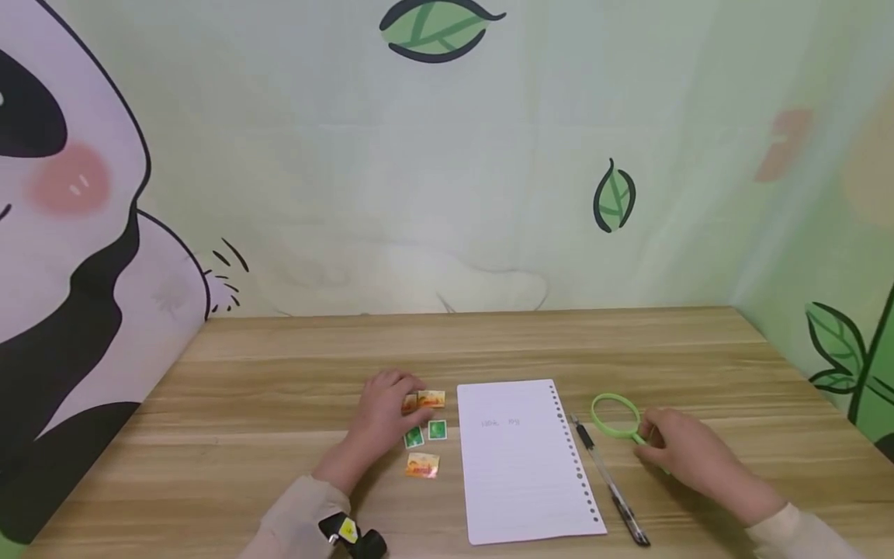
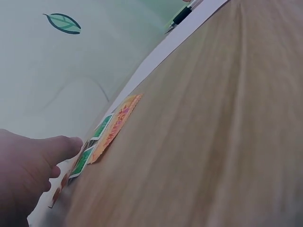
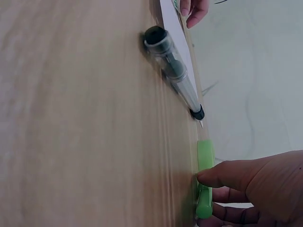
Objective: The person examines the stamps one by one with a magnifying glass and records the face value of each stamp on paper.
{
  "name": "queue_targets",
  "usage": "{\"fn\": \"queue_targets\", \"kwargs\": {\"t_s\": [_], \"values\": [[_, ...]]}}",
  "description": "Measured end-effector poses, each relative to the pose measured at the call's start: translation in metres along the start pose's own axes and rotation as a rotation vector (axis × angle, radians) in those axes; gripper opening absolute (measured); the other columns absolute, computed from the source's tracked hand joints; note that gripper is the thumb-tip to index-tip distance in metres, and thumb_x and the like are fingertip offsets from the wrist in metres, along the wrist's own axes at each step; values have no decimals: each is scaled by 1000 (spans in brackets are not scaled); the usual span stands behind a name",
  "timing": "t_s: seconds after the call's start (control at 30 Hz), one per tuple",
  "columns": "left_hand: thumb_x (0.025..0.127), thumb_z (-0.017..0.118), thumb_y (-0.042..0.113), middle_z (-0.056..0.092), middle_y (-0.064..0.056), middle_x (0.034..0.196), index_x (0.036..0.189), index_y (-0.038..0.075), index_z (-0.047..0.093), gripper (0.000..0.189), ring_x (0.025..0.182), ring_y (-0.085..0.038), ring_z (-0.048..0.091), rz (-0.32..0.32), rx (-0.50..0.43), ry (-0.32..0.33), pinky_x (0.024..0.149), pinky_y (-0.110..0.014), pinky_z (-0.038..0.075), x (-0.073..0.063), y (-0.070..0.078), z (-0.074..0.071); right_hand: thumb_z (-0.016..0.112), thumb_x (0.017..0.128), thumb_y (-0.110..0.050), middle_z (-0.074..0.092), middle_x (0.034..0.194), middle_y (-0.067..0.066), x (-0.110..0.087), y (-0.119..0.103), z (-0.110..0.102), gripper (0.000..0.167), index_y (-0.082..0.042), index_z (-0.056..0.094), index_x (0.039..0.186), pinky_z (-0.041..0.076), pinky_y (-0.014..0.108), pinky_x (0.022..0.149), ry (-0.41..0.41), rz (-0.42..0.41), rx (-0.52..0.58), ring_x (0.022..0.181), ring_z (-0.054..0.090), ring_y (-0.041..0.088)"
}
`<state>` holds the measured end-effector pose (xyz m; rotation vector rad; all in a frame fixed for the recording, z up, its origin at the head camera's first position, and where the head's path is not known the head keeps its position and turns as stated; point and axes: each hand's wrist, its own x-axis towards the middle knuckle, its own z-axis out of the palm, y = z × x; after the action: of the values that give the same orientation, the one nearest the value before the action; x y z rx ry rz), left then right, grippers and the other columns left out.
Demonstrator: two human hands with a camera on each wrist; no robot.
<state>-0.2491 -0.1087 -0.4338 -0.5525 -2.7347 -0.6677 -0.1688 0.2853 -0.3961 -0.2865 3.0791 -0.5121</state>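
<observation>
My left hand [image 1: 382, 411] is over a small group of stamps, thumb stretched out to the right. Partly under its fingers lies an orange stamp, with another orange stamp [image 1: 431, 399] right beside it. Two green, white-edged stamps [image 1: 437, 430] are by the thumb, and a further orange stamp [image 1: 422, 465] lies nearer me. In the left wrist view the thumb [image 2: 66, 147] reaches above the green stamps [image 2: 84, 161]. On the right, my right hand [image 1: 687, 450] pinches the handle of a green magnifying glass [image 1: 594, 415] between thumb and fingers; its ring points left, low at the table.
A sheet of white lined paper [image 1: 527, 481] with punched holes and faint writing lies between the hands. Right of it rests a clear pen [image 1: 611, 483] with a black grip. The wooden table [image 1: 279, 373] ends at a printed cloth backdrop [image 1: 447, 194].
</observation>
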Motion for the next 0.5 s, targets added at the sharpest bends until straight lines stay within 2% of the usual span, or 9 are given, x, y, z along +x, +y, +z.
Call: {"fn": "queue_targets", "kwargs": {"t_s": [0.2, 0.4, 0.5], "values": [[82, 75, 33, 65, -7, 109, 104, 11, 70, 32, 109, -28, 56, -27, 0, -13, 101, -47, 41, -1, 0, 0, 72, 79, -14, 59, 73, -4, 2, 1, 2, 14, -10, 59, 81, 45, 26, 59, 24, -19, -25, 67, 51, 9], [82, 75, 29, 64, -8, 108, 100, 11, 70, 26, 108, -29, 56, -11, -2, -9, 101, -48, 41, -2, -1, 2, 71, 80, -11, 62, 74, -3, 4, 2, 3, 10, -8, 61, 82, 48, 28, 61, 56, -17, -34, 68, 55, 9], [82, 75, 29, 63, -8, 110, 101, 11, 70, 26, 110, -29, 56, -23, -11, -13, 102, -48, 41, -2, -1, 2, 70, 81, -10, 62, 73, -3, 5, 2, 2, 9, -7, 62, 82, 48, 26, 60, 73, -31, -33, 67, 54, 9]]}}
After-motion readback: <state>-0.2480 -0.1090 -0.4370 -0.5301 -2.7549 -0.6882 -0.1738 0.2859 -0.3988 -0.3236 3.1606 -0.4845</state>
